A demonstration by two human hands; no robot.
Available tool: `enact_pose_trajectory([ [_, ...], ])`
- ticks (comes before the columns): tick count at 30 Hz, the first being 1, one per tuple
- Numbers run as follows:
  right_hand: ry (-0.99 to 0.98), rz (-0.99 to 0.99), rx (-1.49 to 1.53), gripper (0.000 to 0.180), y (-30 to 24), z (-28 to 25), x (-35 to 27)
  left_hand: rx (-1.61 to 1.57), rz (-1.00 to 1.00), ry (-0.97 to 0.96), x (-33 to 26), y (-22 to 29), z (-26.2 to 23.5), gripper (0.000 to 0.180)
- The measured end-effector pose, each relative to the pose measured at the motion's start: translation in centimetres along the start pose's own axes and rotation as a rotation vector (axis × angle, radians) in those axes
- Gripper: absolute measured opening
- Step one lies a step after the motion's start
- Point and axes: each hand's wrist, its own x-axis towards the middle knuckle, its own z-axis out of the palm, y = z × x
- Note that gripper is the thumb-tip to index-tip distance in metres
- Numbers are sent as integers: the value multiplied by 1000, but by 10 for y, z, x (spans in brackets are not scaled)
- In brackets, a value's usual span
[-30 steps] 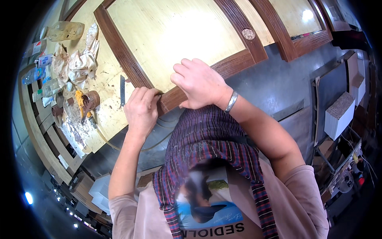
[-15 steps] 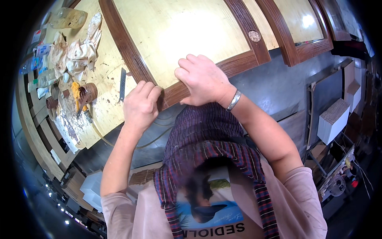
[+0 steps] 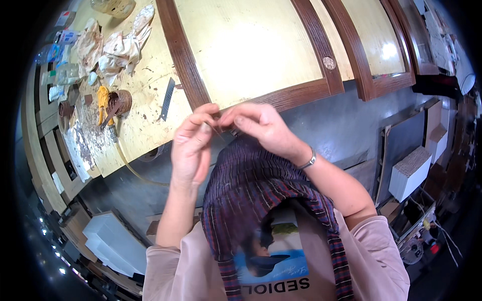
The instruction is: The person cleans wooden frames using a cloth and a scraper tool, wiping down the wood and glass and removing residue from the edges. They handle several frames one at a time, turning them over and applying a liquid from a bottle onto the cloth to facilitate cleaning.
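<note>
My left hand and my right hand meet over the near left corner of a brown wooden frame with a pale yellow inner area. The fingers of both hands are drawn together in pinches, their tips close to each other. Whatever is between them is too small and blurred to name. The frame lies on a pale, stained worktop and reaches its front edge. To the left of the frame rests a dark segmented knife blade.
Further left are a brown roll, a yellow-handled tool with a hose, stained rags and plastic bottles. A second brown frame lies to the right. White boxes stand lower right.
Both hands have come off the frame's near rail and drawn together at its left corner, fingers now pinching. The view has shifted, so the worktop things appear further right.
</note>
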Motion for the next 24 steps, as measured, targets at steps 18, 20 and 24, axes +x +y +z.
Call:
enact_pose_trajectory([
  [18,77,-479,-1428,9,3,-18,43,1765,915,-21,175,-3,-19,20],
  [20,52,-507,-1426,10,9,-18,45,1733,890,-25,176,-4,-21,19],
  [24,11,-502,-1398,12,12,-18,47,1723,884,-17,175,-5,-19,17],
])
